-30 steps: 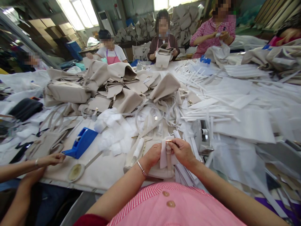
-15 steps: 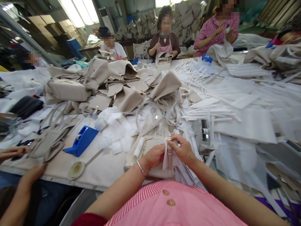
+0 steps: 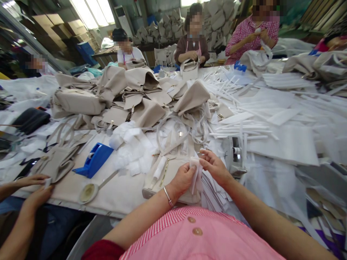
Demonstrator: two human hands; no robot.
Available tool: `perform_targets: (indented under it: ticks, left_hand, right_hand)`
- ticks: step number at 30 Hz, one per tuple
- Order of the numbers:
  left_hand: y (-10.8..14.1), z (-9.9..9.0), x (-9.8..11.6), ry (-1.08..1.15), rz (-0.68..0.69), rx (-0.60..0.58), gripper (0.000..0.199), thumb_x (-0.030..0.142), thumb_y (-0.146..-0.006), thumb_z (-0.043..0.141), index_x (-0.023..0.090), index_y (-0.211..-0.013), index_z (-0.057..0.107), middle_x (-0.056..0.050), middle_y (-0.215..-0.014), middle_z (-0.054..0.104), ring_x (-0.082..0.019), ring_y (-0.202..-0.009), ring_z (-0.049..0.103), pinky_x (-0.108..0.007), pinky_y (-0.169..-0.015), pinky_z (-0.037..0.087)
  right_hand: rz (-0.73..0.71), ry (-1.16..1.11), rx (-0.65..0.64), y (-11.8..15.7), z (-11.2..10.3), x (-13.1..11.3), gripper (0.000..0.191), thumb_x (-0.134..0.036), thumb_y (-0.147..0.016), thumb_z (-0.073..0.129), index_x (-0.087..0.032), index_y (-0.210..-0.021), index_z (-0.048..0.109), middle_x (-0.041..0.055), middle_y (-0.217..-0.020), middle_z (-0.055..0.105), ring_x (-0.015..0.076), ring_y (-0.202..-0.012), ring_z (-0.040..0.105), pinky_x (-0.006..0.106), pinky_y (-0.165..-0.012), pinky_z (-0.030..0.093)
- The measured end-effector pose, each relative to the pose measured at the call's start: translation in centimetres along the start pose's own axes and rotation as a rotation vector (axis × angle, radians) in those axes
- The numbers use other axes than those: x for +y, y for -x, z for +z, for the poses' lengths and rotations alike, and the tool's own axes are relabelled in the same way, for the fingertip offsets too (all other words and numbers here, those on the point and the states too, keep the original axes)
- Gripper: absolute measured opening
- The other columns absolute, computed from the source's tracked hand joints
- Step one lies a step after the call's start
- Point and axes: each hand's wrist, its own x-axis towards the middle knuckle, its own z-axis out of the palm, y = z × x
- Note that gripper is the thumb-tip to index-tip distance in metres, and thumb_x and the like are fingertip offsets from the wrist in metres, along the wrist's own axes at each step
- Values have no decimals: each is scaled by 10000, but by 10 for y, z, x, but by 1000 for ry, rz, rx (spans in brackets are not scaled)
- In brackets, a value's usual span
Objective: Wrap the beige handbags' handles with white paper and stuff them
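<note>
My left hand is closed on a folded white wrapping sheet, thumb pressed on its front. The strap and metal buckle seen there earlier are covered by it. My right hand is beside the sheet's upper right edge, its fingers apart and a fingertip at that edge. Beneath both hands lies a beige handbag with a gold zipper and a white-wrapped part next to the zipper. The bag's looped handle is covered in clear plastic and points away from me.
Beige bags are heaped beyond my hands. A blue tape dispenser and a tape roll lie left; a metal dispenser and white sheets right. A co-worker's hands are at far left; several people work across the table.
The white sheet now covers the buckle that my right fingers were pinching. My right fingers have spread and come off the buckle. The left neighbour's hands have drawn together around something white.
</note>
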Motion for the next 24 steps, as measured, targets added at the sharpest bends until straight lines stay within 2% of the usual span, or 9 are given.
perform_targets:
  ticks: [3, 5, 7, 12, 15, 17, 19, 21, 24]
  left_hand:
    - [1, 0, 3, -87, 42, -4, 449, 522, -853, 587, 113, -1029, 648, -47, -861, 640, -154, -756, 542, -277, -711, 451]
    - [3, -1, 7, -152, 57, -6, 441, 517, -859, 579, 114, -1021, 654, -57, -893, 644, -161, -782, 544, -281, -730, 450]
    - [5, -2, 10, -174, 71, -17, 440, 521, -871, 560, 120, -1029, 652, -59, -907, 645, -161, -792, 544, -281, -746, 449]
    - [8, -2, 10, -177, 87, 34, 448, 547, -866, 559, 125, -999, 632, -47, -862, 630, -141, -733, 527, -253, -669, 437]
    - [8, -2, 7, -100, 33, 39, 446, 560, -865, 551, 128, -959, 605, -19, -752, 603, -119, -628, 503, -239, -580, 408]
    - [9, -3, 7, -25, -2, 11, 453, 579, -868, 534, 134, -935, 583, 8, -670, 567, -103, -558, 475, -230, -538, 384]
    - [10, -4, 8, 3, -15, -23, 468, 601, -855, 539, 136, -898, 567, 25, -620, 535, -94, -521, 455, -223, -510, 362]
    - [11, -5, 9, 12, -18, -94, 487, 623, -848, 535, 138, -884, 558, 28, -608, 525, -93, -506, 451, -220, -491, 350]
    - [12, -7, 8, 28, -25, -187, 493, 635, -854, 515, 144, -883, 546, 26, -622, 523, -94, -505, 455, -223, -489, 354]
  right_hand:
    - [50, 102, -75, 1, -1, 0, 348, -458, -727, 713, -162, -905, 679, 16, -738, 658, 152, -653, 582, 255, -589, 451]
    - [52, 234, -34, 1, 1, -1, 294, -452, -756, 679, -158, -759, 681, -14, -604, 587, 128, -566, 514, 241, -525, 390]
    - [34, 316, 19, 1, 5, -2, 294, -447, -777, 651, -162, -711, 676, -30, -543, 536, 120, -529, 470, 239, -498, 352]
    - [22, 347, 108, 6, 16, 2, 303, -445, -810, 624, -168, -688, 637, -21, -526, 529, 126, -501, 483, 247, -482, 371]
    - [2, 208, -30, 10, 10, 1, 306, -446, -862, 570, -169, -961, 654, -26, -566, 551, 135, -479, 518, 254, -472, 420]
    - [-121, 187, -214, 9, -2, -5, 412, -385, -878, 574, -192, -1241, 560, -6, -707, 610, 144, -576, 576, 267, -550, 481]
    - [-313, 328, -376, 4, -16, -14, 462, -294, -878, 596, -222, -1327, 511, 28, -859, 629, 148, -709, 597, 288, -669, 507]
    - [-502, 517, -475, -4, -27, -22, 350, -225, -887, 592, -228, -1237, 599, 55, -929, 614, 153, -797, 585, 300, -739, 499]
    - [-698, 657, -514, -15, -31, -30, 184, -193, -903, 582, -217, -1046, 695, 69, -932, 580, 158, -842, 567, 294, -751, 489]
